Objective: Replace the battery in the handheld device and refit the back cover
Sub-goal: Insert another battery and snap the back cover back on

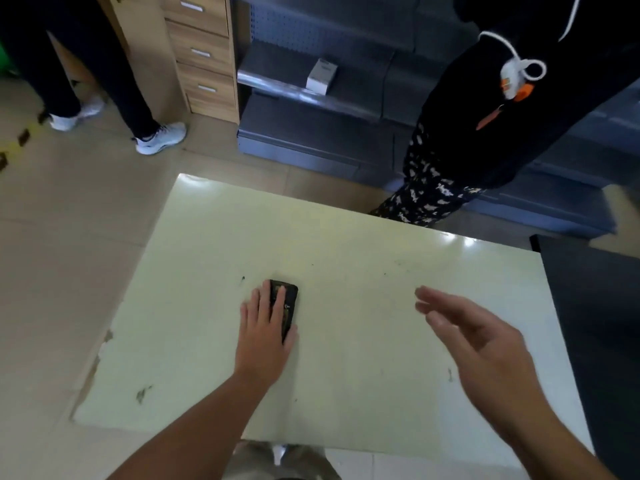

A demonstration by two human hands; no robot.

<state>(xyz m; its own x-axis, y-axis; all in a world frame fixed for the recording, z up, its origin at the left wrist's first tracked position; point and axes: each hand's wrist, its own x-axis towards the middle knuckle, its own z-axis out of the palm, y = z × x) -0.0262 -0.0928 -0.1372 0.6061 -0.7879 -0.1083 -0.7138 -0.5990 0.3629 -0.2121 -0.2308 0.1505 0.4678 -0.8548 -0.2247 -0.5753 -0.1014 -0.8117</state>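
Pale green and a bit battered, the table (346, 341) fills the near half of the view, its left edge chipped and a few dark scuffs dotted across the top. Beyond it, beige floor tiles run out to a wooden drawer unit (201, 53) at far left and grey metal shelving (329, 98) carrying one small white box (322, 76). Two people stand by: one in white trainers (161, 138) far left, another in patterned trousers (426, 188) at the table's far right edge. Down on the table, left of centre, lies the handheld device (286, 306), dark and slim, and the left hand (265, 327) rests flat on it, fingers extended over its top, not curled round. Whether its back cover is on, hard to say from here. Over on the right, the right hand (485, 344) hovers above the surface, open, fingers spread, holding nothing.
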